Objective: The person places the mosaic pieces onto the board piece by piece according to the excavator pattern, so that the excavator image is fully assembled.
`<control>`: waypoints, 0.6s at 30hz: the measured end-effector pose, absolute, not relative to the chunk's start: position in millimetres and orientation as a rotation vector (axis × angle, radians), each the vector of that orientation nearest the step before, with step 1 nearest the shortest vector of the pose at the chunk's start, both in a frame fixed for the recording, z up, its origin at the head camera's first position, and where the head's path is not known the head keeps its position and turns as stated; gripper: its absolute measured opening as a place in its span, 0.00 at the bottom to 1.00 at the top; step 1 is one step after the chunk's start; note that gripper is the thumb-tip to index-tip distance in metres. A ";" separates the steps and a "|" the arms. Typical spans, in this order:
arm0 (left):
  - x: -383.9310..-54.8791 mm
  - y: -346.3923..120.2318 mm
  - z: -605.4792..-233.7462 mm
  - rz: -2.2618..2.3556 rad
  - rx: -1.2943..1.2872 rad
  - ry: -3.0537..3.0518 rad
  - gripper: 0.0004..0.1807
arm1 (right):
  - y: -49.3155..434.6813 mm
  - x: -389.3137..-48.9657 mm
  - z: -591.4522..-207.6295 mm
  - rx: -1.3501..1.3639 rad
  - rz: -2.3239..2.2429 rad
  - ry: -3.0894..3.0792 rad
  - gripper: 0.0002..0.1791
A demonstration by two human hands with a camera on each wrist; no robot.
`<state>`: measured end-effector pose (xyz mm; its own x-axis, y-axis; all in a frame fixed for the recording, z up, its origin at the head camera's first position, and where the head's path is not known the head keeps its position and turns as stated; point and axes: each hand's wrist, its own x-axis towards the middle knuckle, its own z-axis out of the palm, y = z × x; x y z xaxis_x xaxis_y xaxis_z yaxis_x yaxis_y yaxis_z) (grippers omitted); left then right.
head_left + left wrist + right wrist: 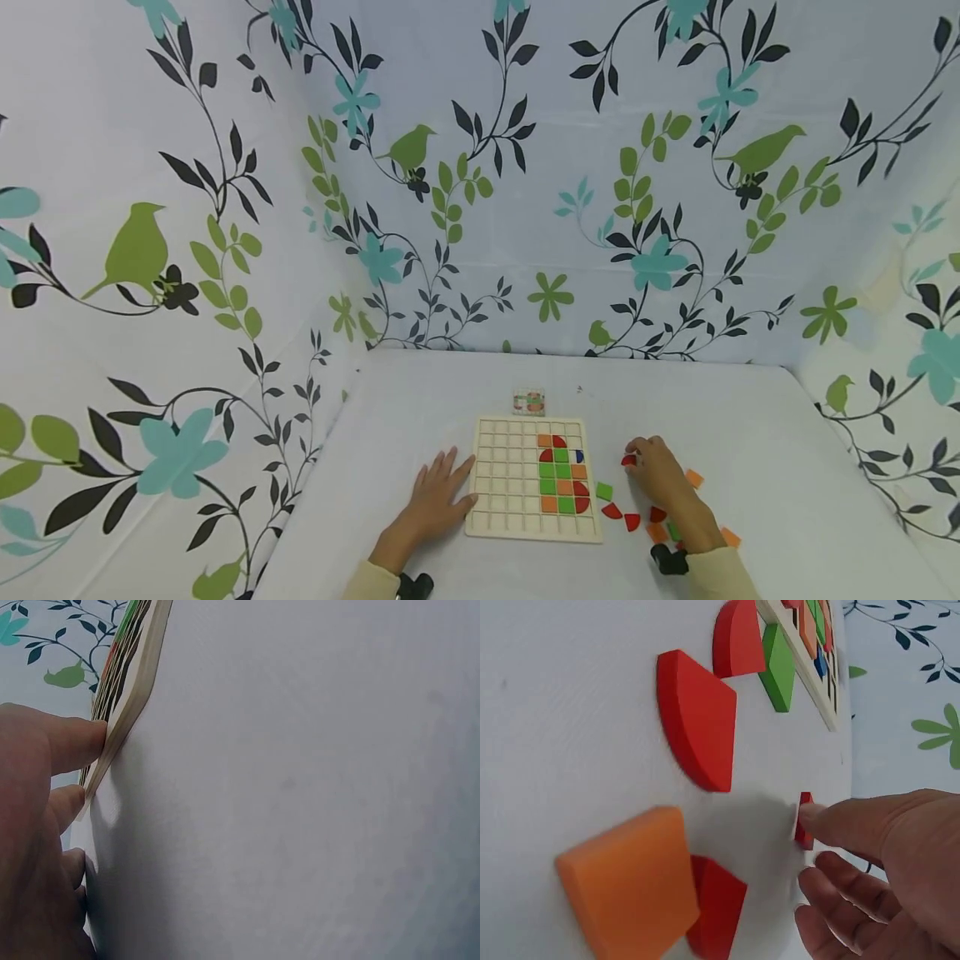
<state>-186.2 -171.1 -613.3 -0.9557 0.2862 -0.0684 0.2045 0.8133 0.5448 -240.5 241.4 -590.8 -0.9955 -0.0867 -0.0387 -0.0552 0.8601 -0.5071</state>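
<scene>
A pale wooden grid board (506,479) lies on the white table, its right-hand cells partly filled with orange and green squares, red quarter-circles and one blue piece (579,457). Against the board's left edge rests my left hand (433,504), fingers spread, with thumb and fingertips touching the rim (139,697). Right of the board, my right hand (662,475) pinches a red quarter-circle block (805,834) at the tabletop; the index fingertip is partly hidden. Between that hand and the board lie a green square block (604,492) and two red quarter-circle blocks (697,720).
A small picture card (529,402) lies just behind the board. Several loose blocks, among them an orange square (634,885), surround my right forearm, which hides some of them. Patterned cloth (480,250) hangs behind the table and along its sides.
</scene>
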 end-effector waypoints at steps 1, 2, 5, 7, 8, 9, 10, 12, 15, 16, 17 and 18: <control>-185.2 -170.6 -612.7 0.835 0.383 2.851 0.37 | 242.8 -239.2 -591.5 -0.121 -0.816 2.972 0.13; -184.6 -170.2 -612.5 0.840 0.382 2.854 0.36 | 244.1 -238.2 -592.5 -0.131 -0.814 2.977 0.12; -183.8 -169.6 -612.1 0.868 0.389 2.866 0.36 | 245.1 -240.5 -595.3 -0.170 -0.810 3.002 0.11; -183.1 -169.4 -612.9 0.894 0.406 2.872 0.36 | 243.8 -244.9 -597.7 -0.176 -0.814 3.006 0.11; -182.8 -169.3 -613.4 0.912 0.420 2.874 0.36 | 242.6 -247.5 -598.5 -0.176 -0.818 3.006 0.11; -182.4 -169.3 -613.5 0.922 0.433 2.879 0.36 | 241.0 -250.3 -598.8 -0.175 -0.825 3.004 0.12; -181.8 -169.0 -613.7 0.928 0.433 2.880 0.37 | 239.1 -253.4 -598.5 -0.176 -0.840 2.997 0.12; -181.4 -168.9 -613.0 0.933 0.437 2.879 0.37 | 235.1 -260.3 -597.8 -0.162 -0.859 2.982 0.13; -181.4 -168.4 -609.6 0.921 0.409 2.865 0.37 | 227.6 -270.7 -597.0 -0.153 -0.874 2.967 0.13; -181.6 -168.2 -608.5 0.915 0.396 2.859 0.36 | 225.0 -274.4 -597.7 -0.156 -0.873 2.967 0.13; -181.9 -168.2 -607.5 0.909 0.387 2.852 0.36 | 222.4 -278.0 -598.7 -0.154 -0.864 2.968 0.13; -182.3 -168.0 -606.8 0.905 0.382 2.847 0.36 | 219.4 -281.4 -599.7 -0.148 -0.857 2.972 0.13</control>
